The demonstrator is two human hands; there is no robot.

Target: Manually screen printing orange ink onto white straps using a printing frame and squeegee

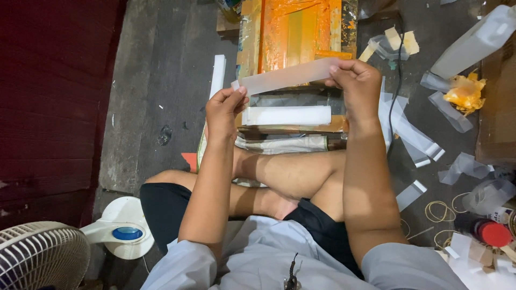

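Cross-legged on a concrete floor, a person holds a long, translucent white strip (287, 75) taut at chest height, one end in each hand. The left hand (226, 110) pinches the strip's near end between thumb and fingertips, the other fingers curled in loosely; the right hand (357, 80) closes its thumb and fingers over the far end. The strip hangs in the air just above a stack of similar white strips (287, 115) resting on a low board, in front of an orange-stained printing frame (295, 32). Clear plastic sleeves (408, 134) lie scattered to the right, near rubber bands (439, 210), a red-capped bottle (492, 232) and a black cable (399, 80). A white fan (40, 255) stands at the lower left. With so light a two-point grip, the strip could likely slip from one pinch and swing down onto the stack, or crease if the hands pull unevenly; the fan, if it is running, might flutter it, and stray ink from the frame could smudge it.
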